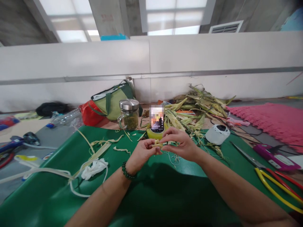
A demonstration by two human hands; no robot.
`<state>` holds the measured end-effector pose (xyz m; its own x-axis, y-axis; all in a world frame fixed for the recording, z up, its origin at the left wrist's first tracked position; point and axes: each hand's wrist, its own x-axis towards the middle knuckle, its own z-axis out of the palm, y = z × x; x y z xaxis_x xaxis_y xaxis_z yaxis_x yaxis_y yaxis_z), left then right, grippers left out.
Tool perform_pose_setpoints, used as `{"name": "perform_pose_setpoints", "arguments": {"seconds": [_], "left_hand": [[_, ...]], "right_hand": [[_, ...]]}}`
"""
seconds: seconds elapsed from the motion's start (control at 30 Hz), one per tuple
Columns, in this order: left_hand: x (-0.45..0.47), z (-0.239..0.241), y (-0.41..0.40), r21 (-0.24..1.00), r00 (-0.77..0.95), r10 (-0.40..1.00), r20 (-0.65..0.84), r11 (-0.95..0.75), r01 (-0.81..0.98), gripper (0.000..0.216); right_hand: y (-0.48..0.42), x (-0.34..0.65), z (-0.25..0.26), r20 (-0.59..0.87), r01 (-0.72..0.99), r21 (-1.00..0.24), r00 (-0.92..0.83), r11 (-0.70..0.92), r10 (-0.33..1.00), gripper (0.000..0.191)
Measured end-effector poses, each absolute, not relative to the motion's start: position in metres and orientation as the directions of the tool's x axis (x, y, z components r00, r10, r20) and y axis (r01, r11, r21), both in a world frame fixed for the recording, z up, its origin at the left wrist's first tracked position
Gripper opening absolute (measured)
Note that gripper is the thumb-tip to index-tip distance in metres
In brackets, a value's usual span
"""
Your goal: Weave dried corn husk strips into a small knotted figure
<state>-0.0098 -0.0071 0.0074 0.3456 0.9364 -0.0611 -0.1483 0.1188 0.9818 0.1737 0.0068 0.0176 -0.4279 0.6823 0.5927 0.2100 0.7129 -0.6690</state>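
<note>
A small, pale yellow folded piece of corn husk [157,145] is held up between my two hands, over the green mat. My left hand [142,154], with a dark green bead bracelet at the wrist, pinches it from the left. From the right, the fingertips of my right hand [180,144] close on the same piece, and the other fingers are curled. Right behind my hands a phone [157,121] with a lit screen stands upright against a yellow-green holder [151,134]. My fingers cover part of the husk piece.
Loose corn husks [201,101] are heaped at the back right. A lidded glass mug [131,118] stands left of the phone. Large scissors [257,164], a white roll [217,134] and a purple tool [274,157] lie right. White tissue [94,168] and pale cords lie left.
</note>
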Motion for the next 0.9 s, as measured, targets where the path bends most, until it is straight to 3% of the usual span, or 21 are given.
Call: {"name": "perform_pose_setpoints", "arguments": {"seconds": [0.1, 0.33, 0.47, 0.63, 0.9], "left_hand": [[-0.009, 0.008, -0.009, 0.988, 0.385, 0.923, -0.021, 0.077, -0.131, 0.029], [-0.012, 0.009, -0.011, 0.996, 0.416, 0.908, 0.049, -0.015, -0.083, 0.029], [-0.013, 0.009, -0.011, 0.998, 0.383, 0.922, 0.054, -0.036, -0.055, 0.028], [-0.012, 0.01, -0.011, 0.997, 0.359, 0.931, 0.071, -0.068, -0.019, 0.021], [-0.005, 0.011, -0.014, 0.992, 0.302, 0.946, 0.118, -0.127, 0.008, 0.023]], "right_hand": [[0.007, 0.169, 0.012, 0.581, 0.266, -0.625, -0.469, 0.734, 0.665, 0.017], [0.015, 0.17, 0.01, 0.414, 0.106, -0.849, -0.476, 0.518, 0.775, 0.032], [0.018, 0.17, 0.009, 0.338, 0.065, -0.907, -0.476, 0.416, 0.812, 0.038], [0.018, 0.167, 0.005, 0.332, 0.076, -0.913, -0.435, 0.401, 0.837, 0.037], [0.005, 0.16, 0.008, 0.456, 0.248, -0.793, -0.366, 0.557, 0.811, 0.025]]}}
